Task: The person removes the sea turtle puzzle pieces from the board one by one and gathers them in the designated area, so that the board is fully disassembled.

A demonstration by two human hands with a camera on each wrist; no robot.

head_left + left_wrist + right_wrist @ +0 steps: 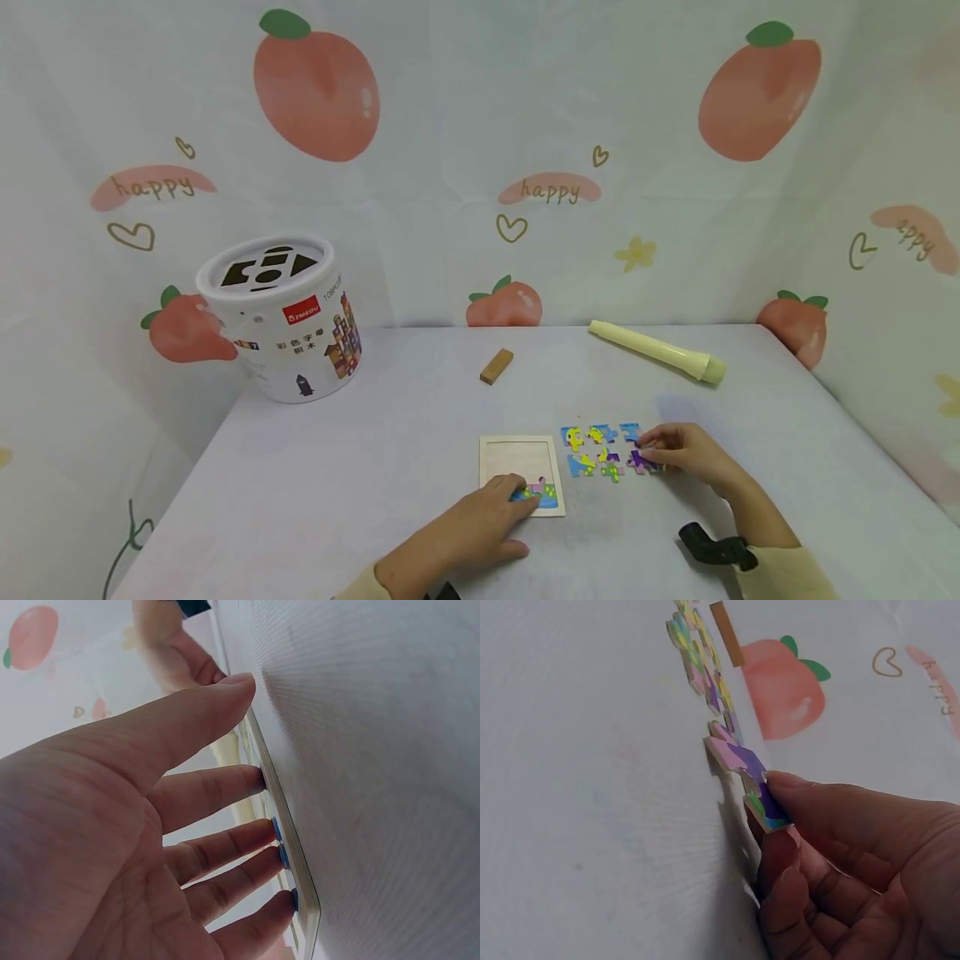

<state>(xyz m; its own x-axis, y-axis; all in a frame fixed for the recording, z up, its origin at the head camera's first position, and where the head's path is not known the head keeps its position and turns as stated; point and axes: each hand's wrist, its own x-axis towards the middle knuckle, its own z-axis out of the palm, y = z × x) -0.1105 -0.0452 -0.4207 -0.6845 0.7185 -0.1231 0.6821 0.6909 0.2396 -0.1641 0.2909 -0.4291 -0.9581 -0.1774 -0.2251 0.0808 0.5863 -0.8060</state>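
My left hand [483,517] rests its fingertips on the colourful pieces [546,497] set along the bottom of a square wooden puzzle tray [517,450]. In the left wrist view its fingers are spread and fairly straight, the tips pressing at the tray's edge. To the right, my right hand [697,457] pinches a purple, pink and green puzzle piece [751,766] between thumb and fingers, tilted up at the near side from the table. Several loose puzzle pieces [576,438] lie in rows between the tray and this hand.
A small brown wooden block [497,367] lies behind the tray. Further right is a pale yellow stick-like tube [652,350]. A large white block bucket [300,367] with a shape-cut lid stands at the back left. Behind the table [360,467] hangs a fruit-print cloth [435,150].
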